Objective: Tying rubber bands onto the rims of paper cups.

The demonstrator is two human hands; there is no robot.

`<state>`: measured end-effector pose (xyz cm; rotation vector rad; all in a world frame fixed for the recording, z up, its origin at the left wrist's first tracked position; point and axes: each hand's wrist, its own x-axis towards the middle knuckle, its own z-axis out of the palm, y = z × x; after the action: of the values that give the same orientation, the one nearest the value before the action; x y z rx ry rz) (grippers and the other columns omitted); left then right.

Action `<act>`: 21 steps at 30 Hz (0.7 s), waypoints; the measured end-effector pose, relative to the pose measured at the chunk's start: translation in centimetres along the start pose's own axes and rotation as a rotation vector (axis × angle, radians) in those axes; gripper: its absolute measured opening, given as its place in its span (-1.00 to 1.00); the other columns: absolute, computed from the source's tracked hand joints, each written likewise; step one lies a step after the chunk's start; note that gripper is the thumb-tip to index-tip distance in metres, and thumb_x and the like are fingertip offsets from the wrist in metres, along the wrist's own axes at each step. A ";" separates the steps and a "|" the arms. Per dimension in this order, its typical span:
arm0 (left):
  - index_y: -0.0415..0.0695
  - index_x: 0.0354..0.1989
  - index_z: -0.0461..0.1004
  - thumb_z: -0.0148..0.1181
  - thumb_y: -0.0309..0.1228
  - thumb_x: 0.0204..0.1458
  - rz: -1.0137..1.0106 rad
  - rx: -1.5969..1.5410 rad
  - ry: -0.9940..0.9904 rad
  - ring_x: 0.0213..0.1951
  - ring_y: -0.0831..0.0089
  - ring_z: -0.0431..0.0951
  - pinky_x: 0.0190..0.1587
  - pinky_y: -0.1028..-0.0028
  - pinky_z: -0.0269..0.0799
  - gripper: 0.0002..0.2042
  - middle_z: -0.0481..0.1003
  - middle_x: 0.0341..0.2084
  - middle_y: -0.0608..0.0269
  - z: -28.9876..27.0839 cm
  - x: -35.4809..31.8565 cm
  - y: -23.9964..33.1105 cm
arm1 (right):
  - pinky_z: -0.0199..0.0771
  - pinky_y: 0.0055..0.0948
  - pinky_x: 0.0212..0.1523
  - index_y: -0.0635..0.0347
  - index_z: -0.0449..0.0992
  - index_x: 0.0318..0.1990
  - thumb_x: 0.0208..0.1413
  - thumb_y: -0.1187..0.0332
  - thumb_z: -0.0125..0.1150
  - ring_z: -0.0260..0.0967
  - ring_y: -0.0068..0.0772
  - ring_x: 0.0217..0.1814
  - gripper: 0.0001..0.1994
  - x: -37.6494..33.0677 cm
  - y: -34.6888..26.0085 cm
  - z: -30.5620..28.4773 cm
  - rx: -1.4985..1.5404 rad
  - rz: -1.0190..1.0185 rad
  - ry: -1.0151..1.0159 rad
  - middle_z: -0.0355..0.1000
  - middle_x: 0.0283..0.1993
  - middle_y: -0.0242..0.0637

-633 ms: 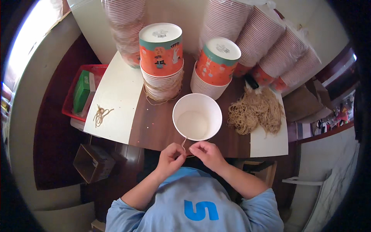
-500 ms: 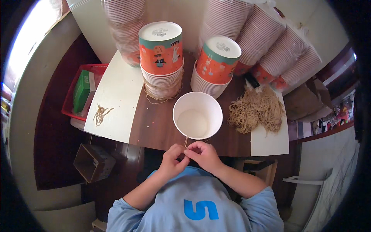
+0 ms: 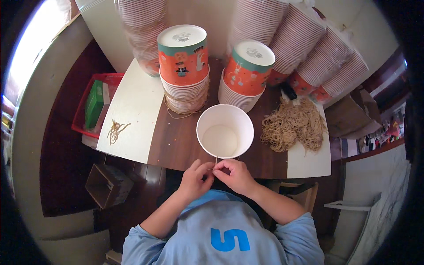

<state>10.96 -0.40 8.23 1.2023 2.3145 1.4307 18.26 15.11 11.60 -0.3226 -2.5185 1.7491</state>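
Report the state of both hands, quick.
Left hand: closed, pinching the thin cord.
Right hand: closed, pinching the thin cord too.

Left hand (image 3: 194,180), right hand (image 3: 236,177) pinch cord (image 3: 216,160) by white tub (image 3: 225,136).

Before me, a tub (image 3: 221,139) stands at the near edge of the tabletop (image 3: 174,152), a left stack (image 3: 183,66) and right stack (image 3: 248,75) behind it. The string heap (image 3: 293,126) lies by the right edge (a tangle (image 3: 114,131) near the left).
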 end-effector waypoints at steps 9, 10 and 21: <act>-0.13 -0.17 0.45 0.24 -0.55 -0.23 0.081 -0.040 0.058 -0.48 0.21 0.50 -0.44 0.37 0.47 -0.65 0.37 -0.48 0.14 -0.2 1.1 0.1 | 0.44 -0.41 -0.32 0.30 0.52 -0.35 0.00 0.41 0.20 0.47 -0.36 -0.35 -0.87 0.0 -0.1 -0.3 -0.006 0.030 -0.040 0.50 -0.38 -0.15; -0.13 -0.17 0.45 0.25 -0.55 -0.23 0.087 -0.035 0.007 -0.48 0.22 0.50 -0.44 0.38 0.47 -0.65 0.37 -0.48 0.15 -0.3 1.1 -0.2 | 0.45 -0.42 -0.32 0.30 0.52 -0.36 0.00 0.41 0.20 0.47 -0.37 -0.37 -0.87 0.0 -0.2 -0.4 -0.001 0.067 -0.063 0.51 -0.39 -0.16; -0.17 -0.38 0.49 0.27 -0.58 -0.21 0.265 0.169 0.332 -0.48 0.26 0.48 -0.47 0.40 0.45 -0.82 0.41 -0.46 0.12 1.0 0.8 -1.4 | 0.42 -0.45 -0.42 0.26 0.52 -0.35 0.00 0.43 0.19 0.44 -0.40 -0.44 -0.90 0.6 1.5 0.7 -0.129 -0.038 0.180 0.48 -0.40 -0.25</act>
<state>10.21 0.53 6.74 1.4626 2.6201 1.6590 17.80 15.07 9.89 -0.4166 -2.4949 1.4759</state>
